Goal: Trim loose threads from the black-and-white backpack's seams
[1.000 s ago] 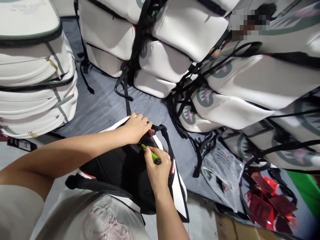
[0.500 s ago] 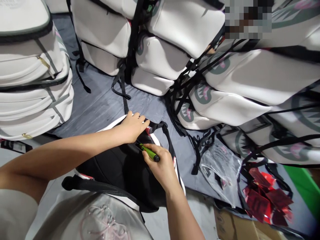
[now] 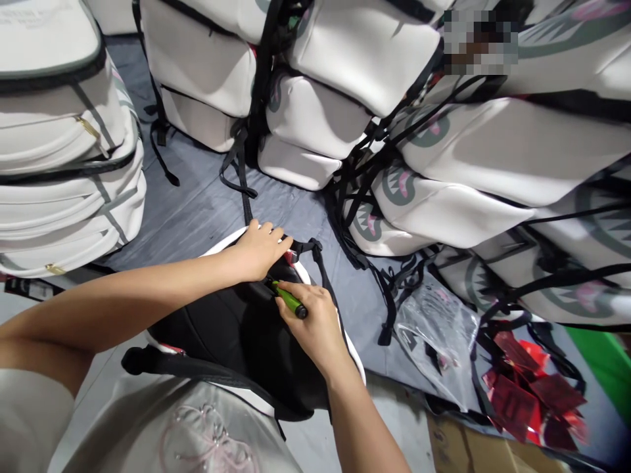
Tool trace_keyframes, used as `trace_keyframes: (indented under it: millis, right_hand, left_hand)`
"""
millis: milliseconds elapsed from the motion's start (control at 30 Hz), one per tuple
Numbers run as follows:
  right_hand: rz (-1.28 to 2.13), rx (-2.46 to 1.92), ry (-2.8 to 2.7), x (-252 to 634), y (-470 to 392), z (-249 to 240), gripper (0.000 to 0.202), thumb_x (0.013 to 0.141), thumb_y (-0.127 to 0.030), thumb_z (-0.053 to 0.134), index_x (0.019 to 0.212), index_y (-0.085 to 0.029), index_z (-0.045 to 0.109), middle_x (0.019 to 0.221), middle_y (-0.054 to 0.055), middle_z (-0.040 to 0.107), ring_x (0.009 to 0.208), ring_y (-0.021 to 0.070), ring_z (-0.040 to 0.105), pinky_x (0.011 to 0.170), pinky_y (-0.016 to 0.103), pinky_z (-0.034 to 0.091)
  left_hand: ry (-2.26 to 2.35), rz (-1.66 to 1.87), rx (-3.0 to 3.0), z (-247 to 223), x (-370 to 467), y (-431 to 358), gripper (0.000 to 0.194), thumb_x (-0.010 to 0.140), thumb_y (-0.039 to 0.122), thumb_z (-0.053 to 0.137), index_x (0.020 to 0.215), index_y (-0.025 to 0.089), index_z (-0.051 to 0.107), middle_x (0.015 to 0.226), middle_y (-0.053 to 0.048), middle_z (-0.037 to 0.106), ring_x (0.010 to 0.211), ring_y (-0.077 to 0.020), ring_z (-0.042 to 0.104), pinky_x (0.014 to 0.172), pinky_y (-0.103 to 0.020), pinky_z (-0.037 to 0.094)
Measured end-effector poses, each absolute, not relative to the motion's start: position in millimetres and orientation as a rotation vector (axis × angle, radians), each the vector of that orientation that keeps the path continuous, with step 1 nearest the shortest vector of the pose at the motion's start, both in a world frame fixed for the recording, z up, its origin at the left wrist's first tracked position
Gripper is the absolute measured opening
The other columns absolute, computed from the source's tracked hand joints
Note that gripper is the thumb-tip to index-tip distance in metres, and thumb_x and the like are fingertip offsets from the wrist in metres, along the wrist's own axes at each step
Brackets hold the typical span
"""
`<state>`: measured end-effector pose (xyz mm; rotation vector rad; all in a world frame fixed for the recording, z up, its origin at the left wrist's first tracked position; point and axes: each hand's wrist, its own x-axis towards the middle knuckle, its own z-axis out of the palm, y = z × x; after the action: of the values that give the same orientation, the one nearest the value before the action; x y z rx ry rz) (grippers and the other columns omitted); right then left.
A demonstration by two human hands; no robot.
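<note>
Right hand [image 3: 315, 322] pinches a smooth, green cylindrical tool [image 3: 290, 298] at a soft black backpack [image 3: 241, 335], tool slanting lengthwise, black end nearward-right; left hand [image 3: 260, 251] drapes the backpack's upper edge, grip unclear.

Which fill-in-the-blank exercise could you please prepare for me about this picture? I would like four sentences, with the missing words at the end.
1. The right hand grips a tool whose handle is mostly ____, with a black end.
2. The left hand rests on a backpack whose upward-facing panel is ____.
3. The shiny flat pieces near the picture's lower right corner are ____ in colour.
4. In the picture, the clear plastic bag lies to the ____ of those pieces.

Missing words: green; black; red; left.
</note>
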<state>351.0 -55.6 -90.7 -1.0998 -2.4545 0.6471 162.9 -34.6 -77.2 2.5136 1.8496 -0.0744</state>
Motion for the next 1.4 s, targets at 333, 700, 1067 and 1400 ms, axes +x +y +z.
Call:
trace_keyframes:
  millis: [333,700,1067,1400]
  right_hand:
    - [0.686,-1.022,-2.423,348.3,-56.5,-96.4,0.029,0.084,-0.012,0.069,0.109,-0.025,0.072,0.109,0.003,0.077,0.097,0.0242,0.072,0.09,0.038,0.05]
    - [0.88,-0.994,-2.168,346.8,-63.4,-114.4,0.027,0.087,-0.017,0.066,0.113,-0.025,0.072,0.108,0.003,0.077,0.092,0.0238,0.072,0.085,0.036,0.055]
    - [0.84,-0.893,-2.043,327.2,-66.4,-129.0,0.025,0.086,-0.017,0.068,0.11,-0.024,0.073,0.109,0.002,0.077,0.08,0.0229,0.07,0.08,0.037,0.054]
    - [0.882,-1.005,-2.137,333.8,-67.0,-113.9,0.025,0.086,-0.017,0.069,0.109,-0.024,0.074,0.102,0.002,0.078,0.078,0.0219,0.069,0.079,0.034,0.054]
  left_hand:
    - [1.846,-0.107,2.503,-76.5,162.2,-34.0,0.068,0.08,0.023,0.068,0.143,0.014,0.043,0.14,-0.019,0.052,0.12,-0.0359,0.051,0.092,-0.047,0.041]
    - [1.782,-0.434,2.19,-43.8,149.5,-31.1,0.119,0.07,0.037,0.084,0.159,0.028,0.005,0.166,-0.017,0.008,0.146,-0.041,0.024,0.105,-0.052,0.041]
    - [1.954,-0.573,2.204,-50.5,158.4,-35.4,0.126,0.07,0.027,0.083,0.159,0.026,-0.008,0.164,-0.021,0.008,0.132,-0.0422,0.04,0.091,-0.05,0.054]
    - [1.688,-0.57,2.258,-44.5,133.2,-23.3,0.107,0.079,0.017,0.065,0.158,0.031,-0.006,0.162,-0.012,0.022,0.133,-0.0319,0.042,0.105,-0.039,0.043]
